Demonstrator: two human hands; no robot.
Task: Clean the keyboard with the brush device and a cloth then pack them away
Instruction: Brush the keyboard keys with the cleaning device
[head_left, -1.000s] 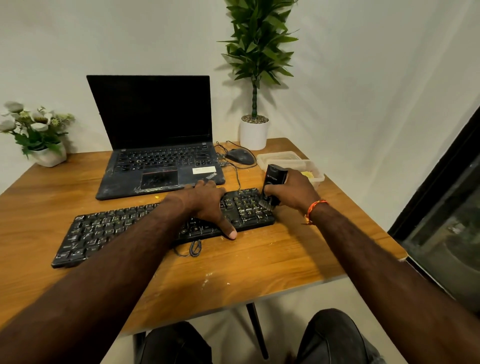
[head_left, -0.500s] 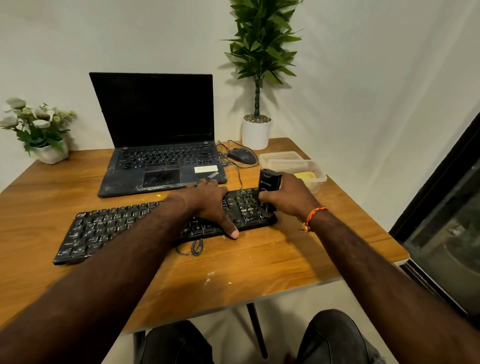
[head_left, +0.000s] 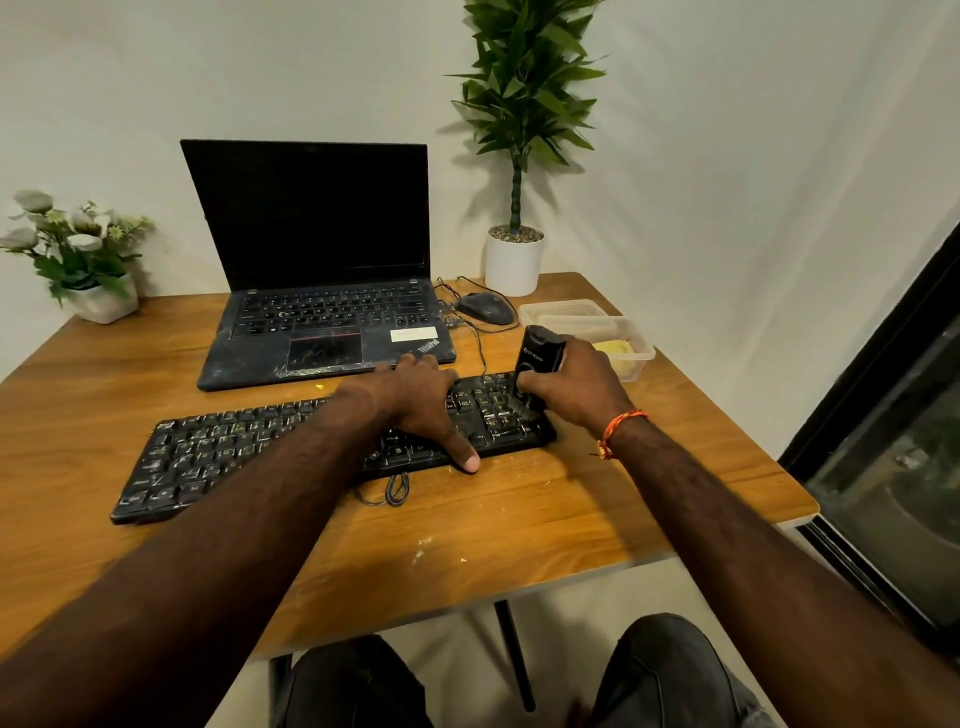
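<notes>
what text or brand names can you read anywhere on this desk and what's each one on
"ThinkPad": on the laptop palm rest, lower right corner.
White sticker on the laptop: print too faint to read.
Brush device in the right hand: a logo and brand word, too blurred to read.
Keyboard key legends: too small to read.

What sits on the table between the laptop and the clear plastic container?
In the head view, a dark mouse with its tangled cable lies on the table between the laptop and the clear container.
</notes>
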